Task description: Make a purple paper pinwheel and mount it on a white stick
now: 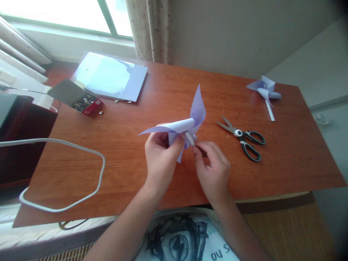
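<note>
A pale purple paper pinwheel [194, 112] is held above the middle of the wooden table [168, 90]. My left hand [160, 157] is closed, pinching its folded blades from the left. My right hand [212, 168] is closed too, its fingertips pinching a short white stick [189, 137] at the back of the pinwheel's centre. Black-handled scissors [243, 139] lie on the table just right of my right hand.
A finished purple pinwheel on a white stick [265, 92] lies at the far right. A stack of purple paper sheets [110, 76] and an open red box of metal pins [85, 103] sit far left. A white cable [67, 174] loops over the left edge.
</note>
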`<state>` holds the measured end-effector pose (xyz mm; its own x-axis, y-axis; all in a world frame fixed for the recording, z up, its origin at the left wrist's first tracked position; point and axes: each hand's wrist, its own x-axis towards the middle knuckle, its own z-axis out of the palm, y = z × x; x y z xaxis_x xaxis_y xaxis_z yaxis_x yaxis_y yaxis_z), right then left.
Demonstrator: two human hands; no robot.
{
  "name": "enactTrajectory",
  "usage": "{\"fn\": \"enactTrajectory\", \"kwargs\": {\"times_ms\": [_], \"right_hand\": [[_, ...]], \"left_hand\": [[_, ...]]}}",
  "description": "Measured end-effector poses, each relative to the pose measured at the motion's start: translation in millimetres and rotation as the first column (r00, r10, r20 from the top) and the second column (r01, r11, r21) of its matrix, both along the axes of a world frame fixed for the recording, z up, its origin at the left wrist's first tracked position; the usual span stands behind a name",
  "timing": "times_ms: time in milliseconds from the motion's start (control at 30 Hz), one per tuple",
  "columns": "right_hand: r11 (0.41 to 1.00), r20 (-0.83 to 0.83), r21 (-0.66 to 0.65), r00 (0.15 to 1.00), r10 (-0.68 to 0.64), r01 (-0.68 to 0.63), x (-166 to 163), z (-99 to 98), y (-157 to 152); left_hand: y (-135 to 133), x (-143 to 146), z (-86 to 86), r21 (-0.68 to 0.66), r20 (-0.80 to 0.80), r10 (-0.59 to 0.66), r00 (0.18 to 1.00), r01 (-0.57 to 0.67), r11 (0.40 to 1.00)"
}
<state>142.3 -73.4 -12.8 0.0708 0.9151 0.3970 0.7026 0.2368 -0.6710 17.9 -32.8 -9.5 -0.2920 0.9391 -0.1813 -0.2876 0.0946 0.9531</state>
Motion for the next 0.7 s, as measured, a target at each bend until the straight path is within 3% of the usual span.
{"fn": "enactTrajectory", "kwargs": {"times_ms": [200, 333, 500, 700], "right_hand": [[0.999, 0.105, 0.04, 0.994, -0.008, 0.004, 0.2, 4.5, 0.9], [1.0, 0.083, 0.019, 0.997, -0.001, 0.0, -0.4, 4.8, 2.7], [0.991, -0.151, -0.132, 0.988, -0.034, 0.014, 2.4, 3.3, 5.8], [0.949, -0.501, -0.312, 0.855, -0.132, -0.036, 8.7, 9.1, 10.1]], "left_hand": [[0.0, -0.1, -1.8, 0.019, -0.019, -0.014, 1.0, 0.014, 1.0], [-1.6, -0.5, -4.9, 0.052, -0.045, -0.028, 0.999, 0.031, 0.998], [-3.4, 1.3, 0.1, 0.098, 0.002, -0.105, 0.994, 0.104, 0.99], [-5.1, -0.9, 4.7, 0.162, 0.115, -0.279, 0.953, 0.259, 0.952]]}}
